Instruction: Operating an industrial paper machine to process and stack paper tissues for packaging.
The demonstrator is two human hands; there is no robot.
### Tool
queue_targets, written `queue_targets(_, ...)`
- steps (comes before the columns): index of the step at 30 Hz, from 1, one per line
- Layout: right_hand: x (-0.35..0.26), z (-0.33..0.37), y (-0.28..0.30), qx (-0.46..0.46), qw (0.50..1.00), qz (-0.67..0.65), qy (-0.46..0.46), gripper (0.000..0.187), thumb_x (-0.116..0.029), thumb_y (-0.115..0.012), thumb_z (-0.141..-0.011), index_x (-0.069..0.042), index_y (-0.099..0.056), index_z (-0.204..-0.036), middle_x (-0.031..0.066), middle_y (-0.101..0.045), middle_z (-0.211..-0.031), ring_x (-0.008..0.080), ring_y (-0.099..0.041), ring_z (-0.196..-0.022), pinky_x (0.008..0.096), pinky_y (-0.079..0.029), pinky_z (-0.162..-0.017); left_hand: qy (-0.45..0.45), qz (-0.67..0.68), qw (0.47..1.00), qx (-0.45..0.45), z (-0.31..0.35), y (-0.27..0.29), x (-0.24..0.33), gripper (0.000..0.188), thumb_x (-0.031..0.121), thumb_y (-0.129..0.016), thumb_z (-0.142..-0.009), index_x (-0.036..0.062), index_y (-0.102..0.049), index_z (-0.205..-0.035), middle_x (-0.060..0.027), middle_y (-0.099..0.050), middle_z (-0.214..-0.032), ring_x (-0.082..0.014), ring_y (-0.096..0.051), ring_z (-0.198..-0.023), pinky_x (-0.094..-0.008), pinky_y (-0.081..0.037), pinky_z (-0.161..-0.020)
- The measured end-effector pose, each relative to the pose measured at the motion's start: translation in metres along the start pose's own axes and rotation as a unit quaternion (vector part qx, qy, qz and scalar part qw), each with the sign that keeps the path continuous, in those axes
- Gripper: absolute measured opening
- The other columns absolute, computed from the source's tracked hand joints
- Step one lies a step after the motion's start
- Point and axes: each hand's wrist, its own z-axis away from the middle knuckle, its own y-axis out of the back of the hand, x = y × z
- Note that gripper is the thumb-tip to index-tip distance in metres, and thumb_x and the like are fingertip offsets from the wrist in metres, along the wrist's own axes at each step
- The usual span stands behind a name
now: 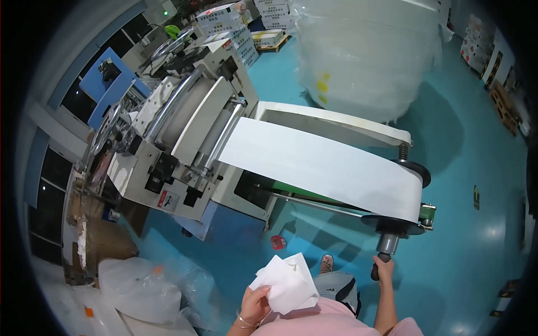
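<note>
Several loose white paper sheets (pixel 291 283) are pinched in my left hand (pixel 256 305), held in front of my pink top. My right hand (pixel 384 269) is wrapped round the black handle (pixel 375 273) at the end of a metal shaft (pixel 388 244). That shaft carries a roll between two black discs (pixel 392 225). A wide white paper web (pixel 319 162) stretches from the roll to the rollers of a beige machine (pixel 190 140) on the left. The near disc hides part of the roll.
A big plastic-wrapped stack (pixel 364 56) stands beyond the machine's arm (pixel 336 120). White boxes (pixel 235 39) are piled at the back. Clear plastic bags (pixel 140 291) and a cardboard box (pixel 106 241) lie at the lower left. A small red object (pixel 278 242) rests on the blue-green floor.
</note>
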Motion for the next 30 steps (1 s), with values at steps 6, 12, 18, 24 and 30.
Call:
queue_targets(6,0.022,-0.028,0.035,-0.301,0.897,-0.322,-0.038,0.044,-0.035,-0.06,-0.076,-0.002,-0.047,-0.102,0.0154,-0.058,-0.081,0.0276,-0.06,-0.07,0.0456,-0.05,-0.064,0.002,-0.018,1.0,0.001,-0.002,-0.002,0.0,0.05,0.01,-0.047,-0.078,-0.0052,-0.036,-0.125,-0.0164,-0.051,-0.119,-0.0295,-0.051,-0.11,-0.0403,-0.04,-0.094)
queue_targets(12,0.003,0.003,0.003,0.084,0.992,0.089,0.037,0.034,-0.024,-0.067,-0.072,-0.004,-0.051,-0.094,0.0095,-0.057,-0.07,0.0219,-0.057,-0.06,0.0365,-0.049,-0.056,0.009,0.001,1.0,0.004,0.01,0.003,-0.002,0.045,0.007,-0.046,-0.08,-0.0063,-0.039,-0.122,-0.0156,-0.052,-0.116,-0.0267,-0.051,-0.108,-0.0371,-0.039,-0.094)
queue_targets(18,-0.01,-0.008,0.019,-0.082,0.98,-0.16,-0.085,0.029,-0.023,-0.064,-0.078,-0.003,-0.048,-0.092,0.0116,-0.057,-0.076,0.0248,-0.06,-0.067,0.0392,-0.053,-0.063,-0.047,-0.055,0.997,0.033,-0.002,0.016,-0.003,0.053,0.018,-0.048,-0.077,-0.0049,-0.038,-0.123,-0.0161,-0.051,-0.117,-0.029,-0.052,-0.107,-0.041,-0.041,-0.092)
queue_targets(24,-0.001,-0.015,0.016,-0.243,0.932,-0.269,-0.031,0.047,-0.026,-0.061,-0.08,-0.002,-0.044,-0.115,0.0133,-0.056,-0.094,0.0258,-0.058,-0.085,0.0399,-0.051,-0.071,-0.066,-0.041,0.995,0.06,0.011,0.037,-0.005,0.055,0.032,-0.046,-0.081,0.0059,-0.036,-0.129,-0.0098,-0.046,-0.125,-0.0255,-0.047,-0.112,-0.04,-0.04,-0.092)
queue_targets(30,0.0,0.001,0.021,-0.183,0.952,-0.237,-0.062,0.045,-0.029,-0.063,-0.076,-0.002,-0.048,-0.108,0.011,-0.058,-0.082,0.0253,-0.059,-0.075,0.0388,-0.051,-0.066,-0.074,-0.051,0.991,0.1,0.01,0.039,-0.011,0.054,0.034,-0.045,-0.082,0.0061,-0.038,-0.127,-0.0091,-0.047,-0.123,-0.025,-0.048,-0.11,-0.0386,-0.04,-0.091)
